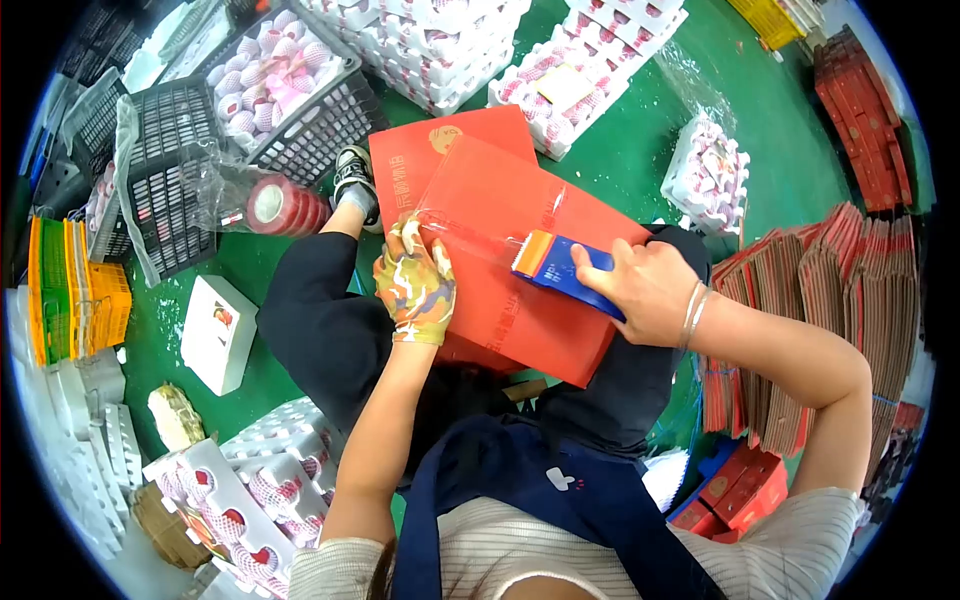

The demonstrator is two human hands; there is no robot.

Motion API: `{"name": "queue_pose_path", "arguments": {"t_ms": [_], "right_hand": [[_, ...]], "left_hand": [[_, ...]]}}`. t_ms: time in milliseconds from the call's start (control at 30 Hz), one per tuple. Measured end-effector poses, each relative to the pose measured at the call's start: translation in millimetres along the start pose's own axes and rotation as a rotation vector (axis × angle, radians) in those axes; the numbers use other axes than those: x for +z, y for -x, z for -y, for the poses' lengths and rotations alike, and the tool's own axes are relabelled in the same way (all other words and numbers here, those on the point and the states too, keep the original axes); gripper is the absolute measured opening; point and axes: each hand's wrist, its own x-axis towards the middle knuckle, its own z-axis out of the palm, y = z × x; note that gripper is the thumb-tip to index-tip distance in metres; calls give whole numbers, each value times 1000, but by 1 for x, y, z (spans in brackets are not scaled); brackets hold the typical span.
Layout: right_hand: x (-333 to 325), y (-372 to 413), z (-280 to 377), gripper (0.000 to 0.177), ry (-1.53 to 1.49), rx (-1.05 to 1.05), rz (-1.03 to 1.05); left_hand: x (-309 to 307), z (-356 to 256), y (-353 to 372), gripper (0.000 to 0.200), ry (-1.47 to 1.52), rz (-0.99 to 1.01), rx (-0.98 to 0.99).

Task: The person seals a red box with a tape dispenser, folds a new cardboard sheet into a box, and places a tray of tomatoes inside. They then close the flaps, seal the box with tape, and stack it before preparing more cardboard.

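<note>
A red cardboard box (530, 300) with gold printing rests across my lap, a strip of clear tape along its top. My left hand (415, 280), in a camouflage-patterned glove, grips the box's left edge with its fingers curled near the tape. In my bare right hand (650, 295) is a blue tape dispenser (565, 272) with an orange front edge. This dispenser is close over the right part of the box. Behind the box another red panel (400, 165) with a gold emblem sticks out.
Black crates (330, 120) of net-wrapped fruit stand at the front left, beside rolls of tape (285, 205). White trays of fruit (430, 50) are stacked ahead. Flattened cartons (815, 310) lean at the right. A white box (218, 333) lies on the green floor (610, 180).
</note>
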Motion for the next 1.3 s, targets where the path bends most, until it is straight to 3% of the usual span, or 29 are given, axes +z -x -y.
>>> {"name": "queue_pose_path", "arguments": {"t_ms": [300, 567, 667, 900, 1000, 1100, 1267, 1300], "right_hand": [[9, 19, 3, 77, -29, 24, 5], [-39, 42, 8, 81, 41, 40, 29], [-33, 43, 3, 89, 45, 77, 93], [5, 28, 7, 80, 15, 102, 110], [8, 24, 3, 74, 7, 105, 136], [24, 29, 4, 75, -9, 127, 83], [36, 34, 3, 76, -28, 162, 2], [27, 35, 4, 83, -90, 179, 81]], "left_hand": [[0, 1, 2, 35, -33, -28, 48], [4, 2, 1, 44, -93, -1, 35], [5, 3, 2, 44, -60, -11, 34], [2, 1, 1, 46, -38, 37, 27], [-2, 4, -6, 46, -137, 43, 138], [-4, 14, -21, 55, -241, 239, 483], [4, -30, 3, 67, -23, 361, 587], [1, -43, 7, 69, -1, 395, 605]]}}
